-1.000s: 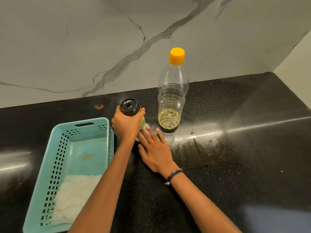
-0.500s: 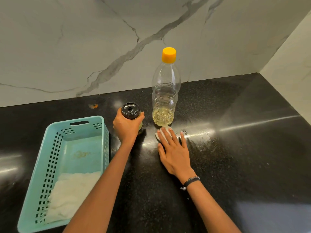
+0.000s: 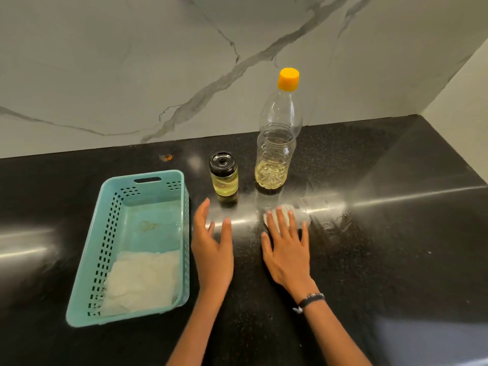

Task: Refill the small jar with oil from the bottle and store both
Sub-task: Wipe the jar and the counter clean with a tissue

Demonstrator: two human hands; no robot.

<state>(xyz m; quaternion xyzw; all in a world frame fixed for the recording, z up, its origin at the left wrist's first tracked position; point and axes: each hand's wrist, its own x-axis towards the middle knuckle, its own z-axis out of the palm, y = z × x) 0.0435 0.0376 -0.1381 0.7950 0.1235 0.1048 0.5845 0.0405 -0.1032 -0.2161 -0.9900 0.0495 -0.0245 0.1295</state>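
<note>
Wipe-down step w/ jar (image 3: 224, 175) & bottle (image 3: 276, 143) capped: R hand (image 3: 287, 249) flat, pressing tissue (image 3: 287, 216); L hand (image 3: 212, 249) open, empty, jar just beyond fingertips—next, prob. basket (image 3: 105, 215) storage.

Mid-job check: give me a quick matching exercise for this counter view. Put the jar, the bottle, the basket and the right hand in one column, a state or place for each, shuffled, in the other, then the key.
Things:
1. small jar
2. oil bottle
3. basket
4. right hand

States:
A. yellow cap on, oil low in the bottom
B. flat on a white wipe on the counter
C. holds a white cloth
D. black lid on, stands free just beyond the open left hand

Pairs: 1-D, 2-A, 3-C, 4-B
</note>
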